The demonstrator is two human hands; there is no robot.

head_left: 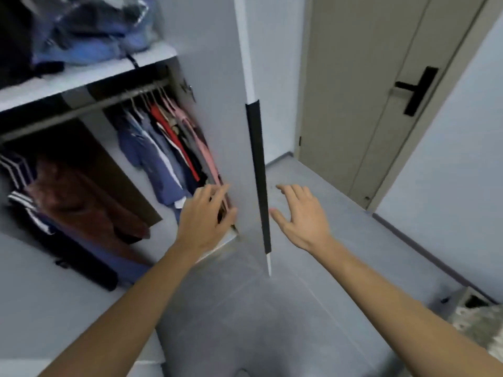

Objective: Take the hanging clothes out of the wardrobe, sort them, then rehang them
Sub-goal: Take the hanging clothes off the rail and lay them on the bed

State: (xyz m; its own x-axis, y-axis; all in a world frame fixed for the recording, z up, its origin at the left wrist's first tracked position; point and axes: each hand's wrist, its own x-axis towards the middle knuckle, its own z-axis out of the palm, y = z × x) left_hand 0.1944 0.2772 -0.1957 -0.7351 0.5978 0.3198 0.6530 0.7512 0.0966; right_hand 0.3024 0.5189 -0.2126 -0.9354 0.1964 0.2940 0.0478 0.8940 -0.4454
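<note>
The wardrobe stands open on my left, its grey door (217,110) swung out edge-on with a black strip handle (258,172). Several garments hang on the rail (81,107): blue, red, dark and pink clothes (168,148) pressed against the right side. My left hand (204,219) reaches in with loose fingers at the lower hems of the pink clothes, beside the door's inner face; no grip is visible. My right hand (299,216) hovers on the outer side of the door, fingers spread, holding nothing.
A brown garment and a striped dark one (68,202) hang lower at the left. Folded blue clothes in a bag (95,31) lie on the upper shelf. A beige room door (381,91) with a black handle stands at the right. Grey floor lies below.
</note>
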